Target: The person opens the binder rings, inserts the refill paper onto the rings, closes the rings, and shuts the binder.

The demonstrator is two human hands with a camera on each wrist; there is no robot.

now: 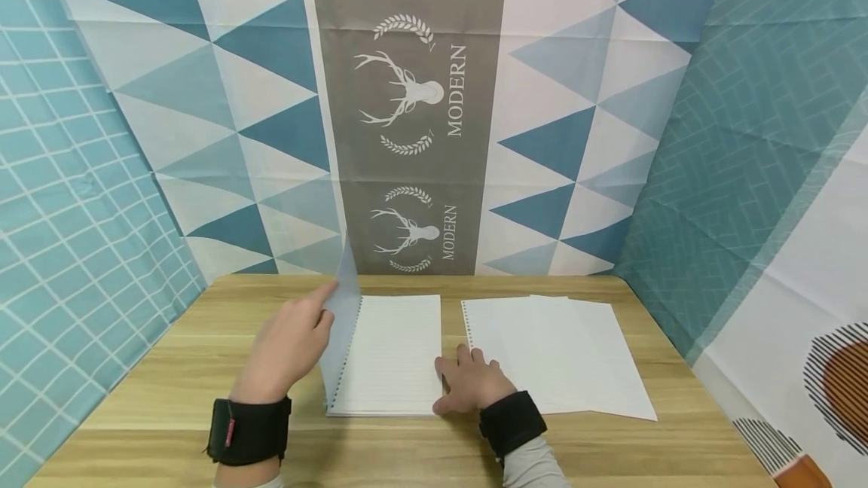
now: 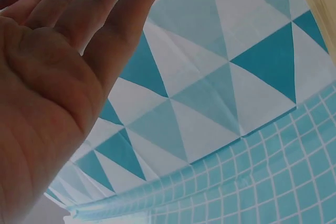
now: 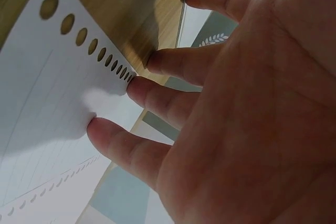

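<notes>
A white, ruled paper notebook with a row of dark holes down its left side lies on the light wooden tabletop, in front of the person. Its body holds a block of white lined pages, the top one in full sight; a pale blue-grey, flat leaf – cover or page, I cannot tell – stands raised along that holed side.

The left hand is at this leaf, index finger extended against it from the left. The left-wrist view shows long, fairly straight fingers reaching to a bluish surface at the top corner; they push at the leaf rather than wrap around it.

The right hand lies spread and relaxed, gripping nothing, between the notebook and the loose white sheets of paper on its right. Its thumb and index finger reach the notebook's right edge, while other fingertips rest by the sheets' punched left edge, one of them on the paper itself. These sheets overlap in a slightly fanned pile.

Each wrist wears a black fabric band. Behind the table hangs cloth with blue, grey and white triangles – a grey-brown strip with white deer heads runs through its middle.
</notes>
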